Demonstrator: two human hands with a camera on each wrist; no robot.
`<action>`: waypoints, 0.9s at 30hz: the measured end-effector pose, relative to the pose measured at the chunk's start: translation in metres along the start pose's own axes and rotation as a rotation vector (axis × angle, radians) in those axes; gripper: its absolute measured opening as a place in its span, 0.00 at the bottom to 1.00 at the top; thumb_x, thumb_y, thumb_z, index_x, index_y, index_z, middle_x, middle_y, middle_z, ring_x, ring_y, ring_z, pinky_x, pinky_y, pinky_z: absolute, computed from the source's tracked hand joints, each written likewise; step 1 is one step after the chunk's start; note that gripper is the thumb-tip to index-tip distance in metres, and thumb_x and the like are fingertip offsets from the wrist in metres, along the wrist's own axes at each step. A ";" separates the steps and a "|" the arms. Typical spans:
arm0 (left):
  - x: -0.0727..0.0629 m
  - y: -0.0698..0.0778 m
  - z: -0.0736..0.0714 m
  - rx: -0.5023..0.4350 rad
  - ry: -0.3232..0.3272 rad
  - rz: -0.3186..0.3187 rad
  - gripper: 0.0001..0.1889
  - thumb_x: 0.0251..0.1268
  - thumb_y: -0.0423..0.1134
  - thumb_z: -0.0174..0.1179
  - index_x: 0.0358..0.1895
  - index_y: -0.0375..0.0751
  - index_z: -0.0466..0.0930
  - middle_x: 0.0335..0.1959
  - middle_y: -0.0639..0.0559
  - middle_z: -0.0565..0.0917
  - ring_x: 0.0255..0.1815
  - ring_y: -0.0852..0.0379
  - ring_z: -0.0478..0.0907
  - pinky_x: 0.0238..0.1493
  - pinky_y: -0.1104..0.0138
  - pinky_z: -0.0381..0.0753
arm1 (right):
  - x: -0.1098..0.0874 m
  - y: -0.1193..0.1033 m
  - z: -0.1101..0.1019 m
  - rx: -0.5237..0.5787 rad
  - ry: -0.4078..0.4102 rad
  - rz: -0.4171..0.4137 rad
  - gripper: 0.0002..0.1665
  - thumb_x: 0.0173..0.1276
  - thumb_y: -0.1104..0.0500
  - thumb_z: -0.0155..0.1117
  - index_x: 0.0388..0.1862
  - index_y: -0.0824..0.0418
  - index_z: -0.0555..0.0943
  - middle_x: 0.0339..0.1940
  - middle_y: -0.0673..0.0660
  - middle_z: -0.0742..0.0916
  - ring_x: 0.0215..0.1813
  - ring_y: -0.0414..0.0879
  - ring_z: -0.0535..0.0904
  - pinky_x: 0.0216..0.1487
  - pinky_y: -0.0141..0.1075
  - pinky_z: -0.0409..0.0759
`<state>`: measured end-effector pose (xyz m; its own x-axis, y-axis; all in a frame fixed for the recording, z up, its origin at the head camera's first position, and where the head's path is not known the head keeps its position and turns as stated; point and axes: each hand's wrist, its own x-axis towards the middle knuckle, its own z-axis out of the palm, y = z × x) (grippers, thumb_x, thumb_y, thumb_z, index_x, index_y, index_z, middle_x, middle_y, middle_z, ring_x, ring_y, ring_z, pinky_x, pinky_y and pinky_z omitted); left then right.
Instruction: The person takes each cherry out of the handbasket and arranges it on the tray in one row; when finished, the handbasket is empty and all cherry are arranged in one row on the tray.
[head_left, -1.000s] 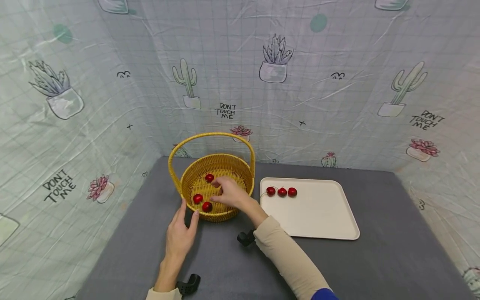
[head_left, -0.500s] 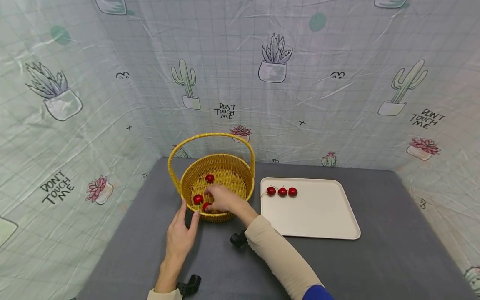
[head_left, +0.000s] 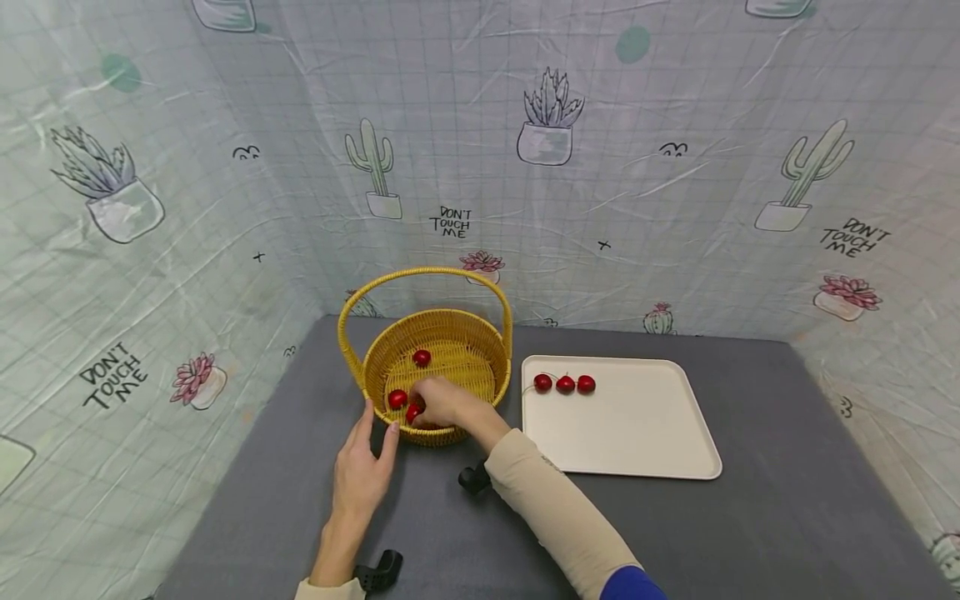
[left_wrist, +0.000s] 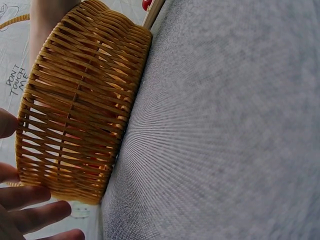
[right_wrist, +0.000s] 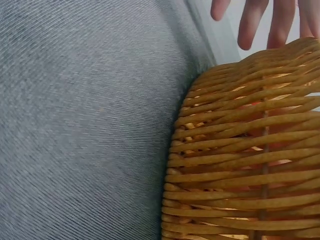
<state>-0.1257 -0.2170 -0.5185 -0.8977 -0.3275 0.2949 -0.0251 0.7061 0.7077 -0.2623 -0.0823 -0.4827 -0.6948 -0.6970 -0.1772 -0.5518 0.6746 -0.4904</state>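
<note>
A round yellow wicker basket [head_left: 483,350] with a tall arched handle stands on the grey cloth. Inside it one cherry [head_left: 422,357] lies toward the back and another cherry [head_left: 397,399] at the left. My right hand [head_left: 447,402] reaches in over the near rim and pinches a third cherry [head_left: 413,413] between thumb and curled forefinger; the fingers partly cover it. At the basket's near left side, my left hand [head_left: 362,471] touches the rim with thumb and fingertips, its fingers spread and fairly straight. The left wrist view shows those fingers [left_wrist: 37,217] alongside the woven wall [left_wrist: 82,110].
Right of the basket lies a cream rectangular tray [head_left: 630,425], with three stemmed cherries [head_left: 565,384] in a row near its back left corner. A patterned cloth backdrop [head_left: 600,192] rises behind and beside the table [head_left: 757,417].
My right hand has moved left and down inside the basket to the nearest cherry, and its thumb and forefinger have closed on it. The left hand has stayed at the rim.
</note>
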 end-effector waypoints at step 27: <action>-0.001 -0.002 -0.001 0.008 -0.047 -0.034 0.38 0.76 0.60 0.50 0.80 0.44 0.54 0.75 0.37 0.68 0.72 0.35 0.69 0.68 0.40 0.70 | -0.024 -0.001 -0.034 0.037 0.101 -0.101 0.20 0.67 0.57 0.70 0.57 0.59 0.80 0.48 0.52 0.84 0.44 0.40 0.77 0.45 0.30 0.79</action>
<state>-0.1240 -0.2185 -0.5191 -0.9158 -0.3216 0.2405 -0.0590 0.7001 0.7116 -0.2607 -0.0582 -0.4484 -0.6804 -0.7318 -0.0391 -0.6053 0.5913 -0.5329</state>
